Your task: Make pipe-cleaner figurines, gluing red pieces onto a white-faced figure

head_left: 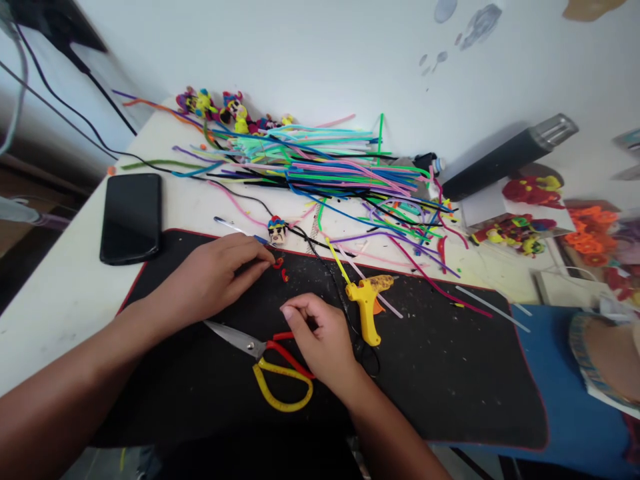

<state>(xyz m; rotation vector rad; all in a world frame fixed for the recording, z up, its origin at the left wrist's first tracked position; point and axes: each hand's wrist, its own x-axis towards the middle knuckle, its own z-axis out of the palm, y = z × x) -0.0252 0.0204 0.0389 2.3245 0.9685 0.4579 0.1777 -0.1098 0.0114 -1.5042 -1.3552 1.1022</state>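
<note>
My left hand (215, 277) lies on a black mat (450, 380), its fingertips pinched on a small red pipe-cleaner piece (278, 263). A second red piece (285, 275) sits just right of it. My right hand (320, 340) rests on the mat with its fingers curled over the red part of the scissors (265, 363), which have yellow handles and lie flat with the blades pointing left. A small doll head (276, 230) with a blue and red hat sits just beyond my left fingers. A yellow glue gun (367, 297) lies right of my right hand.
A heap of coloured pipe cleaners (330, 170) covers the far side of the white table. A black phone (131, 217) lies at left. Finished pipe-cleaner figures (220, 107) stand at the back, a dark flask (505, 157) leans at right, and more craft pieces (520, 230) lie beside it.
</note>
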